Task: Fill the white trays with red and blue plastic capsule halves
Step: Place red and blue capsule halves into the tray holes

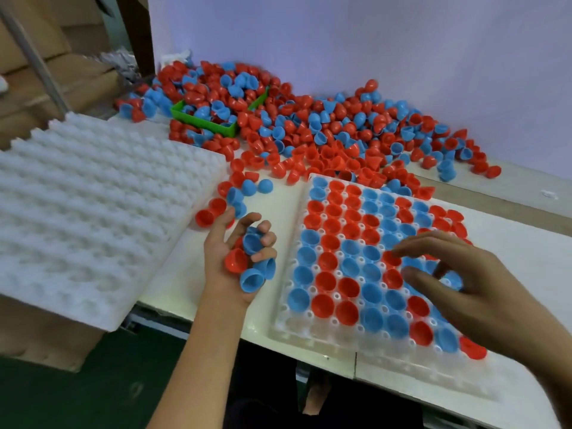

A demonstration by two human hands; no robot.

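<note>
Capsule halves (252,261), red and blue, are clutched in the left hand (229,258) just left of the white tray (309,332). Right hand (464,289) is held with fingers spread, grasping nothing, over the tray's filled near-right rows.

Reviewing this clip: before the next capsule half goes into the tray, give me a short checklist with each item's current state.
1. Supply in hand: left hand grips several red and blue capsule halves. Ok.
2. Placing hand free: right hand is over the tray with fingers spread; nothing visibly held. Ok.
3. Empty sockets left: the white tray has open sockets along its near edge. Ok.
4. Seated halves open side up: visible ones are; those under the right hand, cannot tell.
5. Spare stock: loose pile lies behind the tray. Ok.
</note>
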